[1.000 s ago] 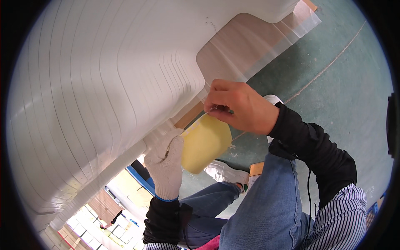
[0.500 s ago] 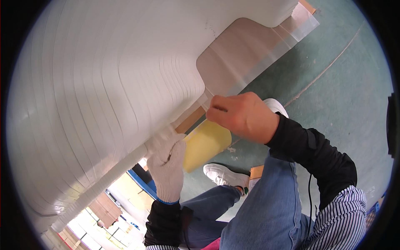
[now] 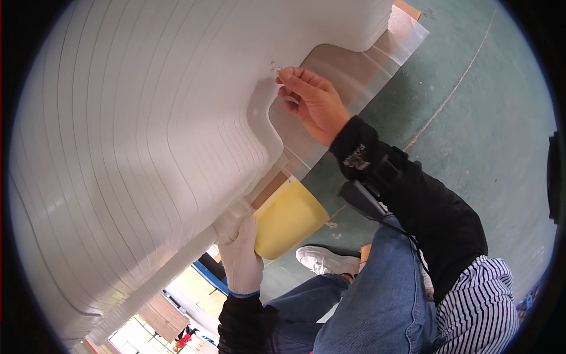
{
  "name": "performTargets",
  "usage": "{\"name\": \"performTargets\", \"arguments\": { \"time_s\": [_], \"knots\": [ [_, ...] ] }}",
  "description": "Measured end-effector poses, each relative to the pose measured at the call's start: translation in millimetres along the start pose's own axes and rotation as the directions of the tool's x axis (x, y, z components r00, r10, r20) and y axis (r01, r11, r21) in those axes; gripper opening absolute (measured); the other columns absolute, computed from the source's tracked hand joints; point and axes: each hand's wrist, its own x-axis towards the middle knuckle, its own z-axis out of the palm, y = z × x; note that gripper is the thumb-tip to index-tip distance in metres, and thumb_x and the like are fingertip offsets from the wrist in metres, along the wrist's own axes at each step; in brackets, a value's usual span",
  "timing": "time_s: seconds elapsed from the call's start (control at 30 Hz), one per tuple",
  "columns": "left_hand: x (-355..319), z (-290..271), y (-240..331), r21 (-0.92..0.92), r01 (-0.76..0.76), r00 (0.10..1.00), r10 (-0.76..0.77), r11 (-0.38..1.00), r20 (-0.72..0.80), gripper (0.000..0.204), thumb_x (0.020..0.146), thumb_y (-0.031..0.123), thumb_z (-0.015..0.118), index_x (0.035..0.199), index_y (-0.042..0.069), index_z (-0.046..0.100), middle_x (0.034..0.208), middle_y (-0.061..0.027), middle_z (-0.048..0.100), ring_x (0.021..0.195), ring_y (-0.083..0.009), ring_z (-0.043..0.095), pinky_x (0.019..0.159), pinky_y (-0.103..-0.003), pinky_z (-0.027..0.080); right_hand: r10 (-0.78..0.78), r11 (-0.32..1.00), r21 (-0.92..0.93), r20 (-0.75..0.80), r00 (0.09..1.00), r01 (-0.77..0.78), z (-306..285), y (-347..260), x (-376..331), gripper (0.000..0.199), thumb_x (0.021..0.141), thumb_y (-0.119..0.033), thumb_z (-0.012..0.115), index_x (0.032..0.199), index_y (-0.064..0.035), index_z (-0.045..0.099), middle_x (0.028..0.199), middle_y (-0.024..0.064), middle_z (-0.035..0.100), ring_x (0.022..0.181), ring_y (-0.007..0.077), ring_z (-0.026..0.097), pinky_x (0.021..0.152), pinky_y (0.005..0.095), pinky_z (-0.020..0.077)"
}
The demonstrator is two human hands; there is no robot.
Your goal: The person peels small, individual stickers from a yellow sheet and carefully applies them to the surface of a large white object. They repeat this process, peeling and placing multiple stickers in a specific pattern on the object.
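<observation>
White stack: a big pile of white moulded sheets [image 3: 135, 147], nested one on another so the edges show as a lot of thin curved lines. It fills the whole left and upper part of the view, right up in front of the person, and it has a curved notch cut into its lower right edge.
Right hand: the bare right hand [image 3: 312, 103] is up at the notch, fingertips [image 3: 287, 74] pinched together on a tiny pale bit sitting on the top sheet. Mostly closed, only the fingertips doing anything. What the tiny bit is, can't tell, too small.
Left hand: the left hand [image 3: 242, 259] wears a white knit glove with a blue cuff and is curled loosely around the lower rim of the stack, thumb side up against it.
Yellow piece: a yellow rounded thing [image 3: 289, 221] sticks out from under the stack just beside the gloved hand. Can't tell if the glove actually touches it.
Under layer: a brownish board [image 3: 342, 76] covered in clear film shows through the notch and pokes out past the stack at the top right.
Clothes: black sleeve [image 3: 413, 200] on the right arm, striped shirt [image 3: 477, 301], blue jeans [image 3: 377, 301], one white shoe [image 3: 327, 259].
Floor: green floor [image 3: 471, 130] with a thin pale line running across it.
</observation>
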Motion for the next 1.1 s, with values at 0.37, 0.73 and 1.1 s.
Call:
{"name": "performTargets", "arguments": {
  "time_s": [0.37,0.73,1.1],
  "knots": [
    [4.0,-8.9,-7.5,0.149,-0.116,0.993,0.110,0.982,0.043,0.025,0.099,0.018,0.054,0.099,-0.005,0.063,0.089,-0.0038,0.064,0.079,-0.0089,0.059,0.071,-0.023,0.047,-0.019,0.975,0.218,-0.104,0.994,0.041,19.5,21.1,19.2,0.013,0.089,-0.022,0.074,0.096,-0.0145,0.067,0.088,-0.0052,0.061,0.080,0.0085,0.054,0.078,0.0270,0.0406],
    [2.5,-5.6,-9.0,-0.025,-0.038,0.999,0.038,0.999,0.017,0.026,0.100,0.018,0.054,0.102,-0.006,0.063,0.091,-0.0052,0.065,0.080,-0.0096,0.060,0.071,-0.023,0.048,-0.052,0.955,0.285,-0.117,0.992,0.084,23.5,23.4,21.0,0.013,0.089,-0.018,0.074,0.096,-0.0109,0.065,0.088,-0.0034,0.061,0.081,0.0093,0.056,0.078,0.0267,0.0449],
    [3.1,-5.0,-7.9,0.005,-0.058,0.998,0.057,0.998,0.016,0.026,0.099,0.018,0.053,0.101,-0.006,0.063,0.090,-0.0050,0.064,0.080,-0.0093,0.060,0.072,-0.023,0.047,-0.055,0.952,0.276,-0.281,0.958,0.136,37.0,28.9,19.3,0.021,0.085,-0.021,0.078,0.092,-0.0089,0.062,0.084,-0.0013,0.061,0.074,0.0108,0.057,0.075,0.0273,0.0483]
  ]
}}
